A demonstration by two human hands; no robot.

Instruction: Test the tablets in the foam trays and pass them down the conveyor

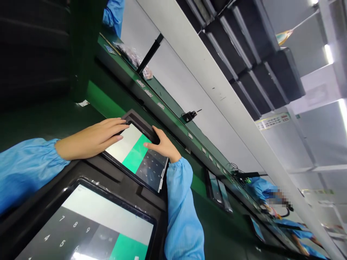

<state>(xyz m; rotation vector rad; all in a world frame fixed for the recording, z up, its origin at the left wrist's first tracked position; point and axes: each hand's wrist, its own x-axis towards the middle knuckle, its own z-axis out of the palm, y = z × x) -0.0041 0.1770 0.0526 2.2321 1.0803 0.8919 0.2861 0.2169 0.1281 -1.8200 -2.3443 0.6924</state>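
Observation:
A tablet (135,151) showing a keypad with a green block lies in a black foam tray (132,112). My left hand (94,139) reaches across the tablet's left end, its fingers stretched out flat over the screen's edge. At the opposite side is my right hand (165,144), thumb over the screen and index finger spread along the tray's far edge. Neither hand's fingers close around anything that I can see. Nearer to me, a second tablet (89,224), lit with a larger keypad and a green block, rests in black foam.
A green bench (217,231) runs off to the right, with more tablets (217,187) along it. Behind stands a ledge with a black adapter (189,115) and a plastic bag (132,56). Black trays (238,43) are stacked overhead. Other people in blue sleeves (260,187) are farther along.

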